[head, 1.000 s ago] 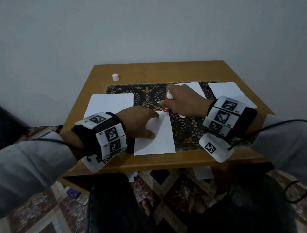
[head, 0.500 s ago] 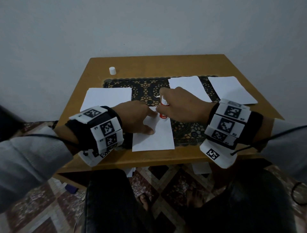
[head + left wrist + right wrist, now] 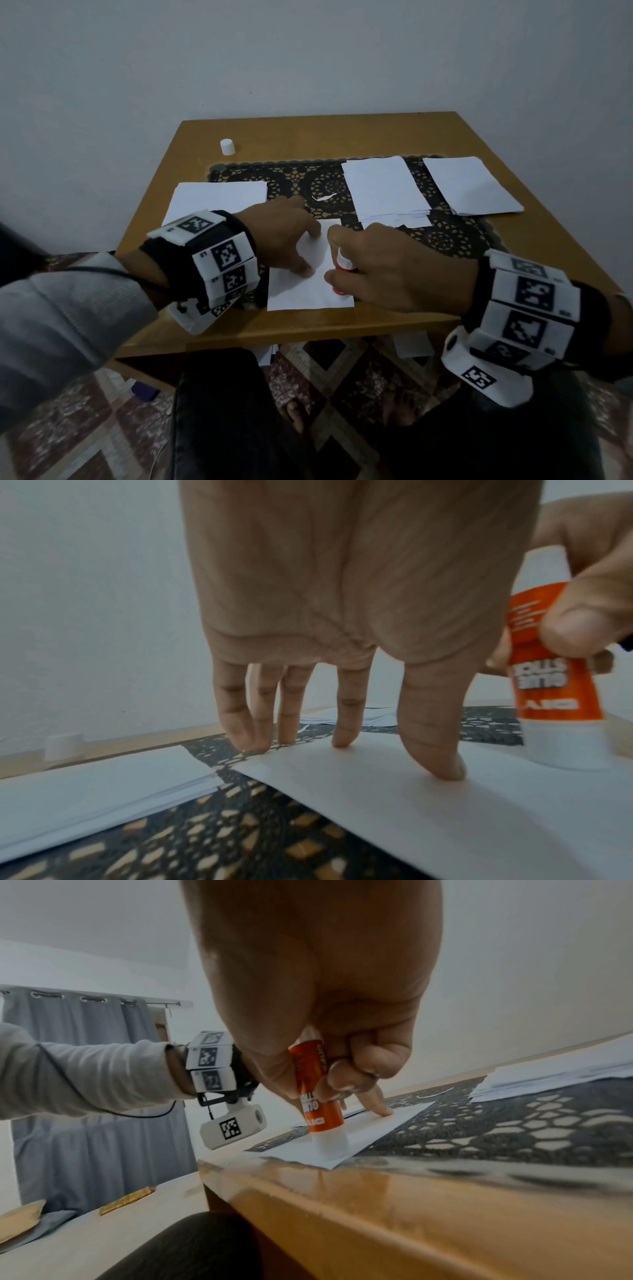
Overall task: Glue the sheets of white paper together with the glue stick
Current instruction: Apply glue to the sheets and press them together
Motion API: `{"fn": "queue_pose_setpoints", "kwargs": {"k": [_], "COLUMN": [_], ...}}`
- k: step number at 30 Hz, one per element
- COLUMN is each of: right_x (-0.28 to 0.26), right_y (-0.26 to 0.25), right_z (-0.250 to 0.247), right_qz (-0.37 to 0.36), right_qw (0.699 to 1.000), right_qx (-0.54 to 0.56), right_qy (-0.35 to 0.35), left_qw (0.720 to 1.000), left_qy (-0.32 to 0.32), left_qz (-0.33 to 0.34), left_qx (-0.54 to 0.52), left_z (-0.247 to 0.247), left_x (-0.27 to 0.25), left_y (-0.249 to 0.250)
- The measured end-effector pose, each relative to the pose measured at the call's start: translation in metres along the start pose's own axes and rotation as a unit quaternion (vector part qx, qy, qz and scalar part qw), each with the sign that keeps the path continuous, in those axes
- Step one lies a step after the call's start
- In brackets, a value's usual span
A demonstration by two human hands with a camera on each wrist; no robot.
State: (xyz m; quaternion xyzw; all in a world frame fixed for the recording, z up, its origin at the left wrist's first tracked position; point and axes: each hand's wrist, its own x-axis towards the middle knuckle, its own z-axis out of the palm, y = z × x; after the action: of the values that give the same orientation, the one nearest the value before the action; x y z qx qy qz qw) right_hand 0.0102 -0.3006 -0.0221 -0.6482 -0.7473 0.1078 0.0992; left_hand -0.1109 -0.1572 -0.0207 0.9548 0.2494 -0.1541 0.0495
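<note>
A white sheet [image 3: 301, 287] [image 3: 445, 818] [image 3: 373, 1131] lies at the table's near edge, partly on the black mat. My left hand [image 3: 291, 240] [image 3: 346, 739] presses it flat with straight, spread fingers; its thumb [image 3: 441, 767] and a fingertip [image 3: 382, 1110] sit on the paper. My right hand [image 3: 370, 270] [image 3: 329, 1074] grips an orange and white glue stick [image 3: 342, 270] [image 3: 555, 691] [image 3: 318, 1096], held upright with its white tip down on the sheet near the right, near corner.
The glue stick's white cap [image 3: 227, 146] stands at the table's far left. Paper stacks lie at the left [image 3: 212, 202], middle [image 3: 387, 188] and far right [image 3: 472, 185]. A black lace mat [image 3: 445, 236] covers the wooden table [image 3: 308, 137]. A torn scrap [image 3: 323, 197] lies on the mat.
My right hand has drawn the glue stick from the sheet's far edge down towards its near right corner. The left hand has kept pressing the sheet.
</note>
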Motion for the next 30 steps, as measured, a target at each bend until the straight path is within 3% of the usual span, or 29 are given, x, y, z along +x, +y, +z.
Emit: {"fn": "queue_pose_setpoints", "kwargs": {"k": [4,9,15,23,30], "right_x": [-0.006,-0.013,-0.009,-0.01,-0.003], "right_y": [0.0,0.006,0.03,0.039,0.04], "right_z": [-0.002,-0.017,-0.049,-0.049,-0.042], "right_qz": [-0.008,-0.046,0.074,0.096,0.109], "right_qw": [1.0,0.99,0.975,0.975,0.974], "right_qx": [0.01,0.133,0.202,0.185,0.185], "right_qy": [-0.002,0.017,0.049,0.071,0.071], "left_qw": [1.0,0.999,0.995,0.982,0.992], "left_qy": [0.001,-0.02,-0.054,0.036,0.01], "left_qz": [-0.006,-0.032,-0.075,-0.039,-0.049], "left_qx": [-0.02,-0.025,-0.049,-0.184,-0.12], "left_z": [-0.002,-0.007,-0.012,-0.013,-0.003], "left_x": [0.007,0.013,0.02,0.018,0.009], "left_y": [0.0,0.001,-0.007,-0.026,-0.021]}}
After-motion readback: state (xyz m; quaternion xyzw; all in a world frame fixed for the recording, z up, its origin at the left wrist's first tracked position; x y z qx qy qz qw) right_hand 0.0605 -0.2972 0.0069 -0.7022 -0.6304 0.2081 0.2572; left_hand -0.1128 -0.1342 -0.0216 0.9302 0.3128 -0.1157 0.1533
